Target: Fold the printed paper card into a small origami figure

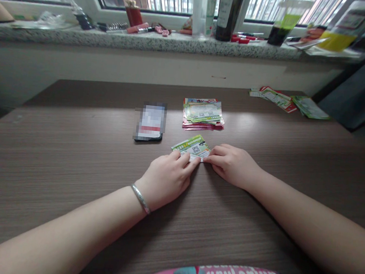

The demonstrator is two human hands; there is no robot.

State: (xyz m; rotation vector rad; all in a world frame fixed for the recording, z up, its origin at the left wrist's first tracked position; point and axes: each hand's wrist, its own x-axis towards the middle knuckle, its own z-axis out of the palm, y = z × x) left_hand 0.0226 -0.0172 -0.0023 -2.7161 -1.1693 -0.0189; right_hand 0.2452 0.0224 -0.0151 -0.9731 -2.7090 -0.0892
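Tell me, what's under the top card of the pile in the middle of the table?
Beneath the top card, edges of more cards jut out, some pinkish-red at the front. Their faces are mostly covered, so what's printed there can't be seen.

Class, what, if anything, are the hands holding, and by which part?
A printed slip: left hand at its near edge, right hand at its near right corner.

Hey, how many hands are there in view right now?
2: the left hand, at the near left part of the green card, and the right hand, at its right end.
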